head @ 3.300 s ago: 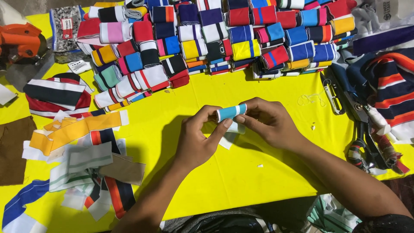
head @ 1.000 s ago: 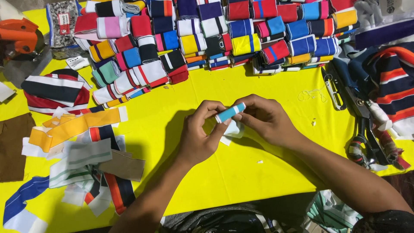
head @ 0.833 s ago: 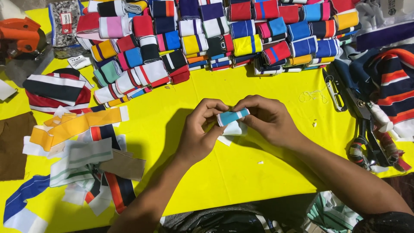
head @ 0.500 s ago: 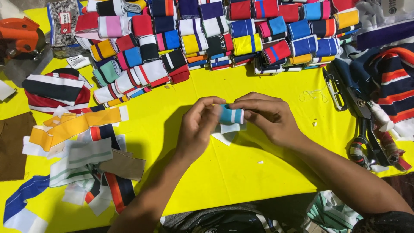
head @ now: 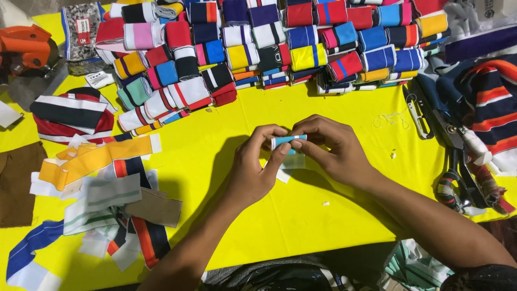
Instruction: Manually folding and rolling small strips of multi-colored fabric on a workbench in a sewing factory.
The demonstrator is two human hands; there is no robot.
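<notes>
Both hands meet over the middle of the yellow surface (head: 344, 226): the left hand (head: 257, 167) pinches one end of a small teal-and-white fabric band (head: 288, 141) between thumb and fingers, and the right hand (head: 333, 148) grips the other end, so the band is held level between them just above the cloth. A pale scrap (head: 285, 170) lies under the hands, touching the surface. At 12 o'clock from the hands sits a wide heap of folded striped fabric bands (head: 269, 48) in red, blue, yellow, black and white. At 9 o'clock lie loose flat strips, an orange-and-white strip (head: 97, 161) on top and grey and brown pieces (head: 124, 196) nearer the person. At 10 o'clock, well apart, stands an orange tool (head: 27, 48). At 3 o'clock scissors (head: 458, 167) rest beside striped navy cloth (head: 490, 108).
</notes>
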